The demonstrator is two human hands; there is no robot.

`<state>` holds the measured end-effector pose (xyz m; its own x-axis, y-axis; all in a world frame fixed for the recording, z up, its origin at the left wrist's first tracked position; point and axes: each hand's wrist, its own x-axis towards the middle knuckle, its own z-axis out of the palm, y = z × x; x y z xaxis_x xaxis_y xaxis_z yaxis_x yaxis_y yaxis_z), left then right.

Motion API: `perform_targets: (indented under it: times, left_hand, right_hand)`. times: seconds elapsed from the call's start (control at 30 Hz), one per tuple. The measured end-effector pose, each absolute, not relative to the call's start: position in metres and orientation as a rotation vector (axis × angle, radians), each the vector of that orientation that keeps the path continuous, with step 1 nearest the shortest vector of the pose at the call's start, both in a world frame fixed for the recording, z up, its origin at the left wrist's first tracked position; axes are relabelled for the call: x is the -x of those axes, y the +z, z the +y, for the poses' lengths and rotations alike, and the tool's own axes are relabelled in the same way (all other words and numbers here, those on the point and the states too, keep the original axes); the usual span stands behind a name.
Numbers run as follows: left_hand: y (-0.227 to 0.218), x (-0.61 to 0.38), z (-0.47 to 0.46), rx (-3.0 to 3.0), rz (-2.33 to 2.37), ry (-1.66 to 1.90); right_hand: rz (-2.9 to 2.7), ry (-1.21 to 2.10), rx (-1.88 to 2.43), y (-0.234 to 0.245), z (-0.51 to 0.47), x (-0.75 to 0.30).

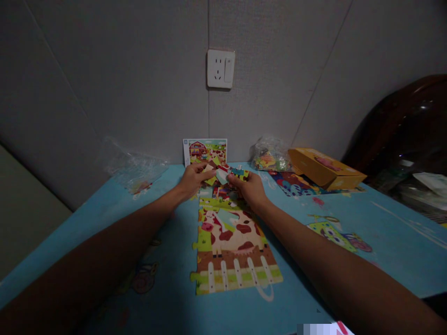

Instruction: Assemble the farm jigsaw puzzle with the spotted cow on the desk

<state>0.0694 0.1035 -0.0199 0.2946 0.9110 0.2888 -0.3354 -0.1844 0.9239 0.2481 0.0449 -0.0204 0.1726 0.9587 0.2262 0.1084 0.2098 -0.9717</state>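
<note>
My left hand (194,179) and my right hand (249,187) are close together over the far part of the table, each with fingers closed on puzzle pieces (222,175). The pieces are several, coloured green, red, white and teal, and they overlap between the hands. Below them lies a joined section of jigsaw puzzle (230,242) showing a brown-and-white cow and a white fence; a loose piece seems to rest on the cow's body. Behind my hands, a picture card (208,150) with a red barn leans against the wall, its lower part hidden by the hands.
A blue tablecloth (167,288) with cartoon prints covers the table. Clear plastic wrapping (139,170) lies at the back left. A bag of pieces (271,158) and a yellow box (324,167) stand at the back right, over a colourful sheet (291,184). A socket (220,69) is on the wall.
</note>
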Motion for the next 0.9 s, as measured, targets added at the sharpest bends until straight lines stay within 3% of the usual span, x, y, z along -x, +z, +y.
perform_targets:
  times: [0.9]
  left_hand:
    - [-0.021,-0.056,0.119,-1.136,0.609,1.353]
  right_hand:
    - [-1.284,0.735,1.194,-0.026,0.049,-0.250]
